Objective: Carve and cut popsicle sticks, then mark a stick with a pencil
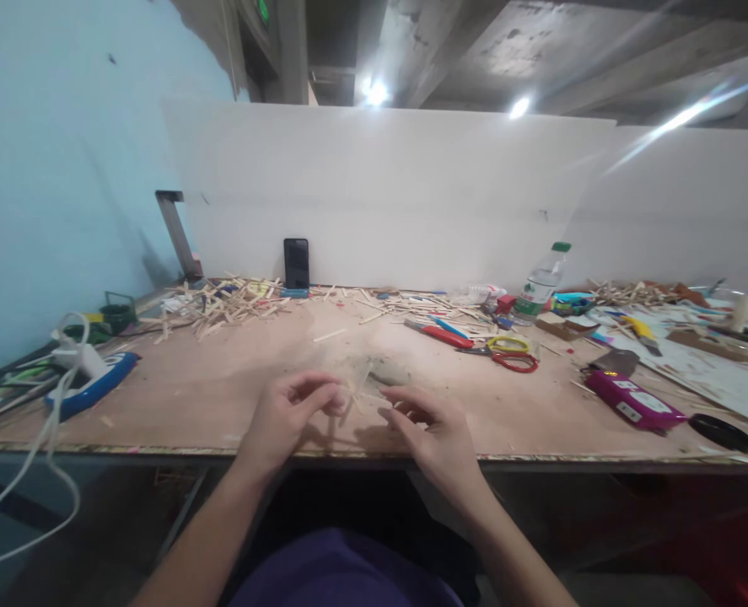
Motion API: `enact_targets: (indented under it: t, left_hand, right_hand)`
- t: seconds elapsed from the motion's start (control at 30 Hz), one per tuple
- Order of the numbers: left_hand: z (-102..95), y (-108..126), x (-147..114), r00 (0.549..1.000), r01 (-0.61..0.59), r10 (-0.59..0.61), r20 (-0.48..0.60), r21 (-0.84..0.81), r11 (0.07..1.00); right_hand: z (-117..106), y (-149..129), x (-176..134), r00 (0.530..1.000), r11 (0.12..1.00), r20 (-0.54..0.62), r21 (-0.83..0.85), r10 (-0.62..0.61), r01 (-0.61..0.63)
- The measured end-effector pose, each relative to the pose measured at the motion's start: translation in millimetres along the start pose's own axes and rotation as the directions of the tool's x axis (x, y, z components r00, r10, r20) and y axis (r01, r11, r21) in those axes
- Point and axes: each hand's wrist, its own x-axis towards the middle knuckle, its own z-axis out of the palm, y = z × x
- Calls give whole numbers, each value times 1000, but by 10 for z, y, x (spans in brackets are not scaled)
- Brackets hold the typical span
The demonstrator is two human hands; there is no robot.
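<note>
- left hand (288,413) sits at the near edge of the table (222,388), fingers curled in, thumb and fingertips pinched on thin sticks (353,394).
- right hand (427,426) is just beside it, fingers bent and loosely spread; its fingertips meet the same sticks, though whether they truly grip them cannot be told through the blur.
- the sticks are pale slivers held between the two hands, just above the tabletop, near the front middle of the table.
- a greyish smudge (386,369) marks the wood just behind the hands.
- one loose stick (329,335) lies alone further back.
- a pile of sticks (222,305) is heaped at the back left, with more scattered along the back edge.
- a phone (296,263) stands upright against the white board (411,194) at the back.
- red pliers (440,334) lie right of centre, and scissors (509,354) with yellow and red handles just beside them.
- a bottle (541,287) with a green cap stands behind the scissors.
- a magenta case (632,401) lies on the right, a black oval thing (721,432) near it at the front edge.
- a blue and white power strip (92,384) lies on the left, with a white charger (76,356) on it and a white cable (32,472) hanging off the table.
</note>
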Motion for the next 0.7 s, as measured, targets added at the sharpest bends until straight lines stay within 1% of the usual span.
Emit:
enact_targets:
  t: [0.1,0.3,0.4,0.7]
  left_hand:
    - [-10,-13,6,1000,-3,3,-12,3,1000]
    - [-16,-25,6,1000,21,-21,10,12,1000]
    - [-15,-29,2,1000,23,-23,5,11,1000]
    - [-30,-49,14,999,-44,45,-5,49,998]
  right_hand:
    - [-5,-14,-4,1000,1000,12,7,18,-18]
    - [-35,10,23,995,995,49,45,88,-90]
    - [-32,12,16,994,994,51,42,98,-100]
    - [1,-14,4,994,994,22,39,105,-106]
